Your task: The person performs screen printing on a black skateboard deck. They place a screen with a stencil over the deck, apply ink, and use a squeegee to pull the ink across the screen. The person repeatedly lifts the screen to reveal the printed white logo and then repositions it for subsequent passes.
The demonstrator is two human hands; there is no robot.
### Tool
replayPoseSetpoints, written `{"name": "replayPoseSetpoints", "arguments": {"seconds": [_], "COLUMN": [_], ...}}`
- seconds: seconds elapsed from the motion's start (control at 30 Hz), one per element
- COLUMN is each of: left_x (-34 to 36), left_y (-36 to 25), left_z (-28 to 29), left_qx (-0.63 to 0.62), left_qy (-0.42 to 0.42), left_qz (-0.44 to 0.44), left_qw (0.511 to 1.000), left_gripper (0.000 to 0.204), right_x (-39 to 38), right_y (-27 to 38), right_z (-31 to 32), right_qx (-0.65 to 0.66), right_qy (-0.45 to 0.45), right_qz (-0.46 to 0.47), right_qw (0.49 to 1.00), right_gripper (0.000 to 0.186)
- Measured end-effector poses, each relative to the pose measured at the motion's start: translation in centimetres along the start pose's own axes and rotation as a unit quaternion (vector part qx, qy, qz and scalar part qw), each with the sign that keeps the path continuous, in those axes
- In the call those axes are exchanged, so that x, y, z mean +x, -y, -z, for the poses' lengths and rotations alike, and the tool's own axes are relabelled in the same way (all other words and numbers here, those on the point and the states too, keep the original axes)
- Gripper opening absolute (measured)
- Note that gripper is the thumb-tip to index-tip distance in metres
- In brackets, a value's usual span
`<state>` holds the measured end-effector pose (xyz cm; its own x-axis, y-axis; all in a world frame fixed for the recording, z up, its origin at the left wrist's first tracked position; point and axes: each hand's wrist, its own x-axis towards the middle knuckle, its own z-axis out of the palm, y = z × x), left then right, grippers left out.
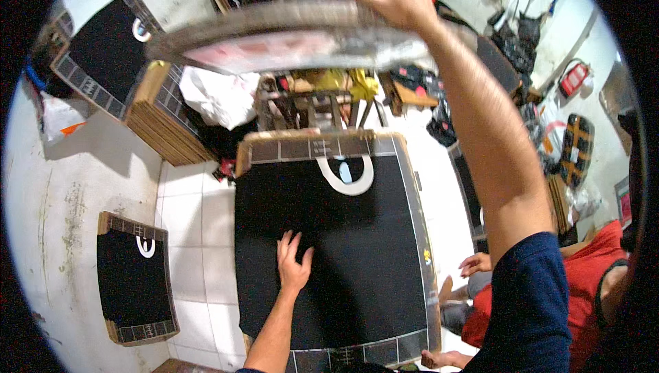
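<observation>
My right hand (398, 4) is raised at the top, its fingers closed on the edge of a blurred, tilted rectangular frame (261, 19) with a pink and white mesh panel. Below the frame lies a large board (395, 242) covered in black fabric, with grid-marked strips at both ends and a white U-shaped piece (364, 179) around a small pale opening near its far end. My left hand (294, 266), fingers spread, rests on or just over the black fabric, left of its middle, holding nothing.
A person in red (583, 284) sits close at the right. Stacked boards (165, 129), a white bag (216, 95) and a cluttered wooden rack (316, 102) stand beyond. A smaller black board (134, 284) leans by the left wall. A red extinguisher (573, 78) is at the back right.
</observation>
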<state>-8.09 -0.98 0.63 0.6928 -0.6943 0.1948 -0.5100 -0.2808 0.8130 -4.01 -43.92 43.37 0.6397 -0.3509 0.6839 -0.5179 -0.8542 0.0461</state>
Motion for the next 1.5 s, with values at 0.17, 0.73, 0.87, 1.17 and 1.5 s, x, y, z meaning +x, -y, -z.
{"name": "replayPoseSetpoints", "arguments": {"seconds": [0.17, 0.73, 0.87, 1.17, 1.5], "left_x": [-9.9, -36.3, -37.0, -40.0, -27.7], "left_y": [11.4, 15.2, 13.8, 12.6, 6.8], "left_z": [10.9, 9.1, 8.8, 9.5, 28.1], "left_qx": [0.124, 0.189, 0.202, 0.265, 0.487], "left_qy": [-0.299, -0.055, -0.089, -0.16, -0.257], "left_qz": [0.139, 0.521, 0.515, 0.483, 0.248], "left_qw": [0.936, 0.831, 0.828, 0.819, 0.797], "left_gripper": [0.033, 0.039, 0.036, 0.031, 0.024], "right_x": [-6.1, -7.9, -6.8, -6.1, -5.8], "right_y": [2.0, 3.2, 2.6, 2.1, 2.1], "right_z": [0.5, 1.7, 1.6, 1.4, 1.3], "right_qx": [0.025, 0.012, 0.002, 0.007, 0.0], "right_qy": [0.053, 0.065, 0.109, 0.07, 0.076], "right_qz": [-0.046, -0.094, -0.133, -0.096, -0.097], "right_qw": [0.997, 0.993, 0.985, 0.993, 0.992], "right_gripper": [0.077, 0.076, 0.078, 0.076, 0.086]}}
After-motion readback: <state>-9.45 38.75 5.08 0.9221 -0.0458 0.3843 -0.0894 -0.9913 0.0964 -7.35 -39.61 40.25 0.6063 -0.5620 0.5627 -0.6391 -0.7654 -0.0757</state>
